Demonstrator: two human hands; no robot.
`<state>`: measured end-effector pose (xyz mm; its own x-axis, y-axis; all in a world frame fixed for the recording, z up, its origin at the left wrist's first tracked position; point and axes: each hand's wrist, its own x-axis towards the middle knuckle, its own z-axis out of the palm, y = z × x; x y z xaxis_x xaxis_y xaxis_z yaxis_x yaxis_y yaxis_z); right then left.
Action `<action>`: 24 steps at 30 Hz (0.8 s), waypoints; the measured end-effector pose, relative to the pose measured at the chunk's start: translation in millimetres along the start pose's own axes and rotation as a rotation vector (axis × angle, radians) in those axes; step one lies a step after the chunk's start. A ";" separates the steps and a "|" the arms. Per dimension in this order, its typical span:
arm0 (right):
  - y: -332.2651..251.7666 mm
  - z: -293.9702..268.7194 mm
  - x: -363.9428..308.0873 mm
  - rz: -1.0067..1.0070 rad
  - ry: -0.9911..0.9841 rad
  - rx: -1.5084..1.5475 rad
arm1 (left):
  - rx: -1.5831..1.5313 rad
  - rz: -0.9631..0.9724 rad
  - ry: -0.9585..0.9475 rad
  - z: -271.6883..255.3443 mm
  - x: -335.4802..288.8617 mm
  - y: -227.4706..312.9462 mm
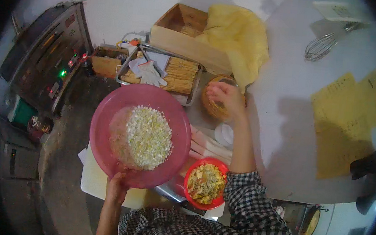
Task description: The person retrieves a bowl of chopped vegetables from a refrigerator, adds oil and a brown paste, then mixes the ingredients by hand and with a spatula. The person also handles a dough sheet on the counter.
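My left hand [117, 188] grips the near rim of a large pink basin [104, 110], tilted a little. Inside the basin lies a heap of finely chopped white and pale green pieces [149, 136], gathered toward its right side. Reaching forward, my right hand [226, 97] is over a round woven basket [210, 105], fingers curled together; what they hold, if anything, is hidden. Close to my body stands a red bowl [187, 190] filled with a crumbly yellow mixture [207, 182]. Beside my right forearm is a white round container [224, 134].
A metal tray [125, 69] holds a slatted mat and white gloves [149, 73]. Behind it stands a wooden box [181, 41] with a yellow cloth [239, 37]. A whisk [321, 46] hangs on the right wall near yellow paper sheets [345, 109]. An oven-like machine [50, 56] is at left.
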<state>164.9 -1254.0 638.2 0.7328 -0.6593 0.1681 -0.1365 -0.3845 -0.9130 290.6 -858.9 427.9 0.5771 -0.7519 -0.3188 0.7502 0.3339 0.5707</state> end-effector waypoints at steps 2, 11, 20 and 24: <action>44.7 -46.6 44.5 0.077 0.221 -0.092 | 0.100 -0.065 0.134 4.6 2.4 2.2; 167.7 -114.3 111.1 -0.005 -0.230 -1.548 | 0.077 0.028 0.107 10.0 5.4 -17.9; 189.0 -132.5 90.1 0.160 0.016 -0.993 | 0.126 -0.009 0.124 6.1 9.1 -27.9; 228.1 -131.4 80.9 0.263 -0.259 -1.382 | 0.139 -0.024 0.237 -7.2 -8.5 -29.3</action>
<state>105.5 -1480.0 492.4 0.6629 -0.7326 -0.1547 -0.7031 -0.6801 0.2075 266.1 -858.2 408.4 0.6311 -0.5992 -0.4927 0.7230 0.2241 0.6535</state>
